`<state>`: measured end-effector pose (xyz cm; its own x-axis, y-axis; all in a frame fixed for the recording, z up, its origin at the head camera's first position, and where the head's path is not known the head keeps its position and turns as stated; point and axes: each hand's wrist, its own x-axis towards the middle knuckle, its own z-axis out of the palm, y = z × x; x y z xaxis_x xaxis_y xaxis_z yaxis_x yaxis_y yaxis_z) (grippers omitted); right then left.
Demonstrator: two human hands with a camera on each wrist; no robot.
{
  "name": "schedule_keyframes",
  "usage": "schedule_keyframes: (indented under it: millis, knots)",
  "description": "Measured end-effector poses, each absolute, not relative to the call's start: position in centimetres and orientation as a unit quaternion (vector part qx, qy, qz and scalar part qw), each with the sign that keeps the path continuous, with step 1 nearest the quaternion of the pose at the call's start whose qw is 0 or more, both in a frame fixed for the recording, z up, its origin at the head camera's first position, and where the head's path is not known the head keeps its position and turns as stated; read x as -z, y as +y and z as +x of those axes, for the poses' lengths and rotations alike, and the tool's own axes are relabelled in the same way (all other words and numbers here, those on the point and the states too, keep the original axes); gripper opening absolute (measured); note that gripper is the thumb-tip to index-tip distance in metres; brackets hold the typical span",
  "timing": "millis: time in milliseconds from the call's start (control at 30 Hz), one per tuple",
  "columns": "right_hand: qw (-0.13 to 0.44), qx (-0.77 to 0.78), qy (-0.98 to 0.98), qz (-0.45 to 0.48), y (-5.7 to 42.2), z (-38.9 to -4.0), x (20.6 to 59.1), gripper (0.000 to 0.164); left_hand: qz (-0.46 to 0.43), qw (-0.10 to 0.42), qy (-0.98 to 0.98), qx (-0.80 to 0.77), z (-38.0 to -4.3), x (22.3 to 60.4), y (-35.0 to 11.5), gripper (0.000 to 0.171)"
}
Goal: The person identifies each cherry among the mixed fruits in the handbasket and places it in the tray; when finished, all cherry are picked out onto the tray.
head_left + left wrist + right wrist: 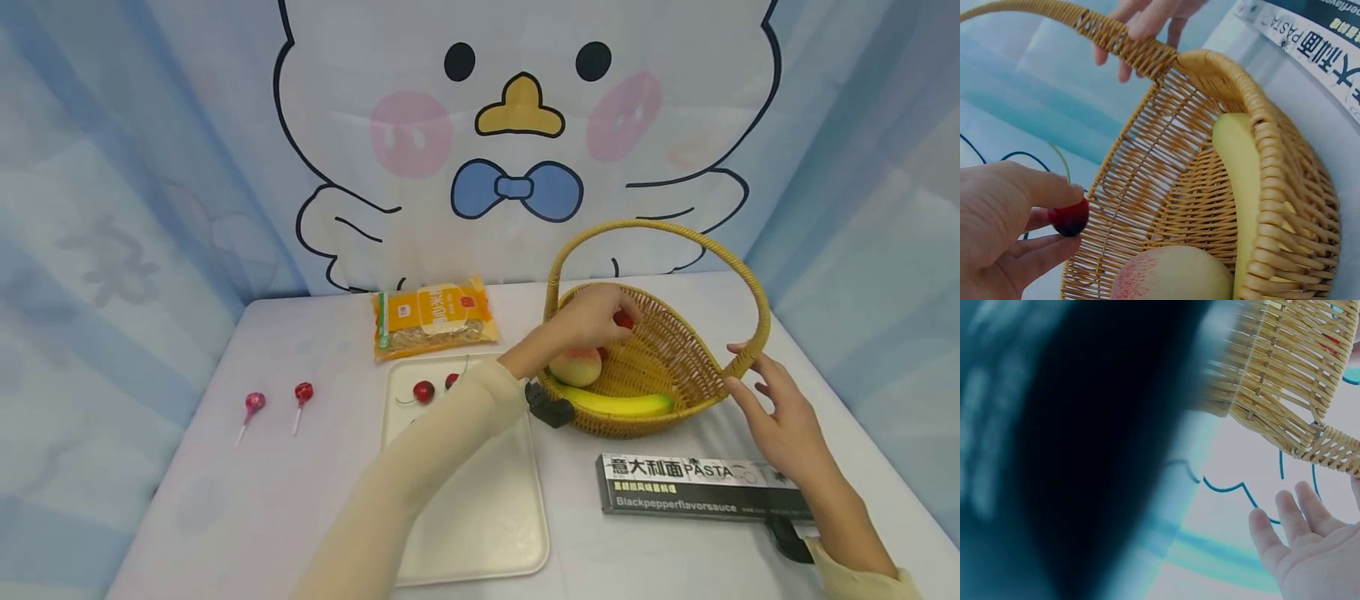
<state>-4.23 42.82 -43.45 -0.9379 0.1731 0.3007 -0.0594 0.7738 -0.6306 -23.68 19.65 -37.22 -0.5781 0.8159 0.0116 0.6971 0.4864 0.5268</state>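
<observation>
My left hand [596, 315] pinches a dark red cherry [1069, 215] by its fruit, over the far left part of the wicker basket [701, 354]; its green stem points up in the left wrist view. At the basket's right end, my right hand [780, 417] holds the foot of the arched handle [757, 321], thumb on the near side and fingers behind. Inside the basket, a yellow banana [618, 404] lies along the near wall. Beside it sits a pale peach with a red blush [1172, 275], partly covered by my left hand and wrist in the head view.
A cream tray [480, 533] with cherries [423, 392] lies under my left forearm. Behind it is an orange food packet [435, 321]. Two lollipops [255, 402] lie at left. A black pasta box [690, 487] lies before the basket, near my right wrist. A printed curtain stands behind.
</observation>
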Motion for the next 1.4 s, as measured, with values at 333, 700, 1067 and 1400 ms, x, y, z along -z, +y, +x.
schedule_keyframes:
  millis: [333,700,1067,1400]
  knots:
    - [0.173,-0.335,-0.926,-0.03,42.8,-4.3,43.4,0.052,0.44,0.087,0.847,-0.287,-22.2,37.0,18.2,0.021]
    - [0.184,-0.324,-0.928,-0.029,42.9,-4.1,44.0,0.053,0.431,0.075,0.851,-0.289,-20.8,36.9,16.6,0.022]
    - [0.184,-0.323,-0.928,-0.031,42.9,-4.2,44.1,0.052,0.427,0.039,0.841,-0.33,-19.9,37.1,14.1,0.019]
    - [0.187,-0.328,-0.925,-0.029,42.8,-4.4,44.2,0.052,0.39,0.043,0.842,-0.371,-19.2,37.4,11.2,0.02]
